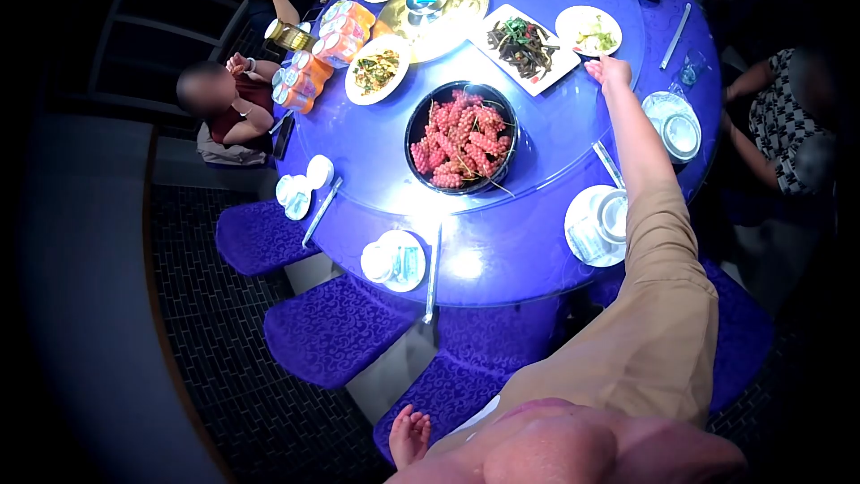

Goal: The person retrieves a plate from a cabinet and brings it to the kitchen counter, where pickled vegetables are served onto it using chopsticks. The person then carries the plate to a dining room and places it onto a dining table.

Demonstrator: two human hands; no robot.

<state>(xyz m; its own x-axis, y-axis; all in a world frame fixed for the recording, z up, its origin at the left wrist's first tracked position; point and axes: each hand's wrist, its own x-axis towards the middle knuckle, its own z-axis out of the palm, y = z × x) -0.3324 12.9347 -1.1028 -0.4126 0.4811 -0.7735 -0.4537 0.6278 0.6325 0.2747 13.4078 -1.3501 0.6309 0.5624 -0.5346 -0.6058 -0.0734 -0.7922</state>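
My right hand (pixel 609 72) reaches out over the table, its fingers closed at the near rim of a round white plate (pixel 573 25) of pale green food. Just left of that plate lies a square white plate (pixel 544 82) with dark strips and green leaves. A black bowl (pixel 409 145) heaped with clustered reddish-pink berry-like food (pixel 461 139) sits on the glass turntable (pixel 376 181), apart from my hands. Low in the view, my left hand (pixel 410 436) hangs beside a purple chair, fingers loosely curled and apart, holding nothing.
Shrink-wrapped orange drink packs (pixel 302 81) and a bottle (pixel 288 35) stand at the table's left. Wrapped place settings (pixel 596 226) and chopsticks (pixel 433 273) ring the edge. Purple chairs (pixel 336 332) line the near side. Several people sit around the table.
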